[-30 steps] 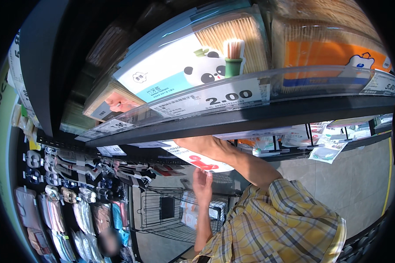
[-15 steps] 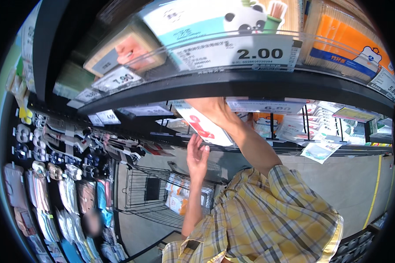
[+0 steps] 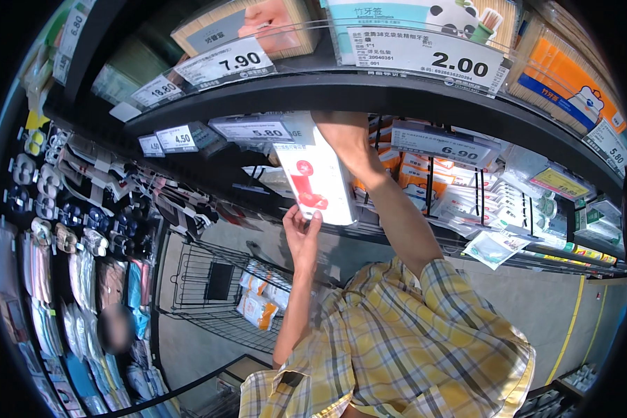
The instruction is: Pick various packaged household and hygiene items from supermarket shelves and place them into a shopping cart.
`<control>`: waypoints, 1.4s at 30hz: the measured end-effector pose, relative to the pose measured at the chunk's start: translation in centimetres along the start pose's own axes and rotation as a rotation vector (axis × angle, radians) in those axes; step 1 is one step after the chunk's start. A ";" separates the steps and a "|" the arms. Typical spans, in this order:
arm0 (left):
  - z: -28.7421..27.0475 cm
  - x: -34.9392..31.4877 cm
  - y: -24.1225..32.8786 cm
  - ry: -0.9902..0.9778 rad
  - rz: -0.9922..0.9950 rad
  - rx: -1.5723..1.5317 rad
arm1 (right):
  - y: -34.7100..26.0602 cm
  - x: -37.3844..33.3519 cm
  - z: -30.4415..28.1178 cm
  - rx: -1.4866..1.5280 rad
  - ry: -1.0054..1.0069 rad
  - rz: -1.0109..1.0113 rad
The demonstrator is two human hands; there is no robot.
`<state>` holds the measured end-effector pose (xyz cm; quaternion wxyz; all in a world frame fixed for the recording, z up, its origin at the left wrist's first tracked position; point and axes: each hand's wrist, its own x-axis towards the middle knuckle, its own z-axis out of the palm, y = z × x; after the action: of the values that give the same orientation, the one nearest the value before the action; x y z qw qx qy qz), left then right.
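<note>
Clock positions are read around the flat white rectangular package with red printed shapes (image 3: 324,174), which is located below the front edge of the upper shelf.

Left hand (image 3: 303,242): positioned between 6 and 7 o'clock. Its fingers are slightly curled, and the thumb and fingertips meet the lower-left corner of the package. Whether they grip it or only steady it cannot be told.

Right hand (image 3: 341,137): positioned at 1 o'clock, against the right side of the package. Its fingers are hidden, so their state cannot be told.

Immediate surroundings: orange-and-white plastic packets (image 3: 418,181) hang at 3 o'clock, behind the right forearm. The black shelf edge (image 3: 369,94) crosses at 1 o'clock. Above it are a white-and-light-blue toothpick pack with a panda picture (image 3: 411,12) at 1 o'clock and an orange-and-blue toothpick pack (image 3: 547,76) at 2 o'clock.

Outer area: a yellow plaid shirt (image 3: 411,334) occupies 5 o'clock. A black wire shopping cart (image 3: 195,306) stands between 7 and 8 o'clock, carrying white-and-orange plastic packs (image 3: 258,311). A grey floor (image 3: 519,299) with a yellow line (image 3: 571,327) extends at 4 o'clock.
</note>
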<state>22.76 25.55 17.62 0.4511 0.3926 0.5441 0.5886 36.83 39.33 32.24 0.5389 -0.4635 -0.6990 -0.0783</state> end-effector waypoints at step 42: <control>-6.9 9.5 3.9 -0.085 0.158 0.116 | -1.3 -0.2 -1.5 0.116 0.022 0.278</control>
<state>13.11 32.67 20.59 0.4025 0.4845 0.5248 0.5726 36.90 37.54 33.19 0.5780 -0.5231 -0.6255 0.0325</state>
